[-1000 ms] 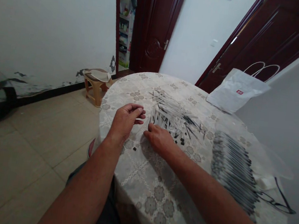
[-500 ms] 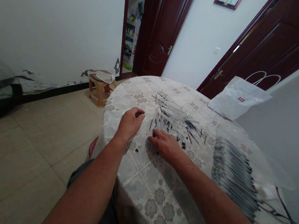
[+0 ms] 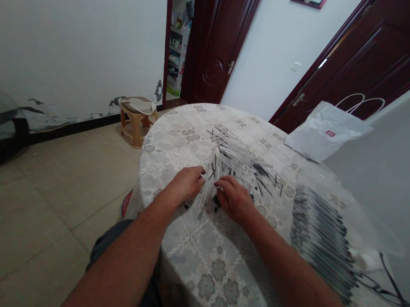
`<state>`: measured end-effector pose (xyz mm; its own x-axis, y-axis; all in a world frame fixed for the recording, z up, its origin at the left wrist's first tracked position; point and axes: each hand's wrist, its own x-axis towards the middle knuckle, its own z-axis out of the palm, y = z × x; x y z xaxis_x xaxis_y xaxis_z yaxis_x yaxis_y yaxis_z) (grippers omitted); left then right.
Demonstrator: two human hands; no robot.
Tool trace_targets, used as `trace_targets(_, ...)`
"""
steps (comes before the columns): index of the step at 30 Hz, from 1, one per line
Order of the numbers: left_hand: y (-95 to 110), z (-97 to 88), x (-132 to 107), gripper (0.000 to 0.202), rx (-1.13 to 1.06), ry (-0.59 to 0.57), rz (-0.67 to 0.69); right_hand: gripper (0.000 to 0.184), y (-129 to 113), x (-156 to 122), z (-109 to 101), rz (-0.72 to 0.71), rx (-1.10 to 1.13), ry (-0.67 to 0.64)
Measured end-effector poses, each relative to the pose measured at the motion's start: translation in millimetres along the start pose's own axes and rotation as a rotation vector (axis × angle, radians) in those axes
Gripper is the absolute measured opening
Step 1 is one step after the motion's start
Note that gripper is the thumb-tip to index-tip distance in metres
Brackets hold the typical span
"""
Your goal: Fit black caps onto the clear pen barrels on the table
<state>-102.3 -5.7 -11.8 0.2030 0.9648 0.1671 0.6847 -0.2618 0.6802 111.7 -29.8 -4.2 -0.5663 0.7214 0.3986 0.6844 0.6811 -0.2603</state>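
Where left hand [image 3: 187, 183] and right hand [image 3: 235, 199] touch tubes [image 3: 207, 193], grip unclear, floral tablecloth [image 3: 187, 249] lies.

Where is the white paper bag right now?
In the head view, the white paper bag sits at the far right edge of the table, beyond the neat row of pens.

Smooth white plastic pen tubes [image 3: 233, 164] at the grip lie on a faintly glossy, lace-patterned tablecloth [image 3: 198, 250]; beyond, a matt paper bag [image 3: 320, 134].
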Motion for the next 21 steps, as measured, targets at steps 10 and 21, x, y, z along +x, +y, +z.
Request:
trace_targets(10, 0.3, 0.3, -0.8, 0.027, -0.045, 0.05, 0.002, 0.034, -8.2, -19.9, 13.5, 0.7, 1.186, 0.529)
trace_targets(21, 35.0, -6.5, -10.5, 0.035, -0.875, -0.203, -0.075, 0.039, -16.2, -22.9, 13.8, 0.733, 1.291, 0.599)
